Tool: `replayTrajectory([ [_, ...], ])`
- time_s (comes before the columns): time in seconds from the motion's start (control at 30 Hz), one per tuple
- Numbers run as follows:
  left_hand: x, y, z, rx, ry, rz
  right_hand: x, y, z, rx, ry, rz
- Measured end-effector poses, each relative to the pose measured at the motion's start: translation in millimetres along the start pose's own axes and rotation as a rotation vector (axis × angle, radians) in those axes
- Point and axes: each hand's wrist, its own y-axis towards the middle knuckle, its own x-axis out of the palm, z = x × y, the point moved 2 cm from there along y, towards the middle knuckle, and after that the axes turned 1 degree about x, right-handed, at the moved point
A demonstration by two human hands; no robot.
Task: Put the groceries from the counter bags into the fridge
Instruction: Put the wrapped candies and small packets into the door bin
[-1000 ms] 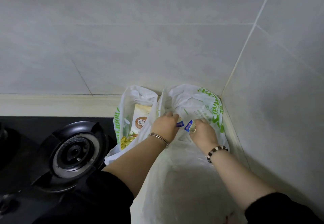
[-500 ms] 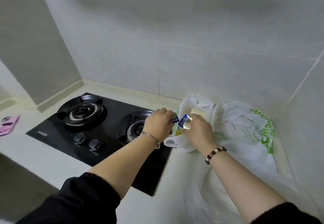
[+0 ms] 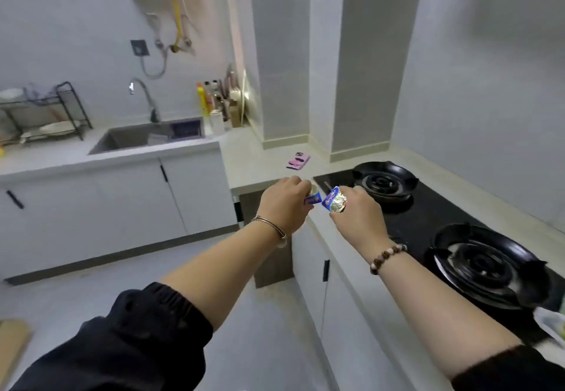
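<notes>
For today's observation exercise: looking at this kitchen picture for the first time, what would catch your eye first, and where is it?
First, the two bare hands in the middle, left hand and right hand, each gripping a small foil-topped cup: one cup barely shows, the other glints silver and blue. Next, the black hob with two burners on the right, and a pink phone on the counter beyond.
</notes>
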Motion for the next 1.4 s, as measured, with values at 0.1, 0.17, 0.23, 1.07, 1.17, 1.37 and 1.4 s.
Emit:
replayTrajectory([
  [0.1,-48,-42,-70,-0.137,0.070,0.065,36,-1,-88,-0.173,0.073,-0.062],
  [0.17,-82,-74,-110,-0.207,0.127,0.109,53,-8,-143,-0.288,0.115,-0.093],
  [0.23,-117,-106,-143,-0.272,0.170,0.164,66,-17,-196,-0.396,0.164,-0.112],
  [1.07,-436,-362,-357,-1.015,0.169,0.383,113,-126,-609,-1.036,0.534,-0.152],
  [1.17,-441,-377,-383,-1.105,0.035,0.195,122,-132,-626,-0.996,0.534,-0.328],
  [1.37,-437,-388,-414,-1.230,-0.068,-0.187,133,-137,-648,-0.977,0.349,-0.452],
  [1.4,-435,-388,-417,-1.228,-0.059,-0.225,134,-136,-653,-0.970,0.296,-0.461],
])
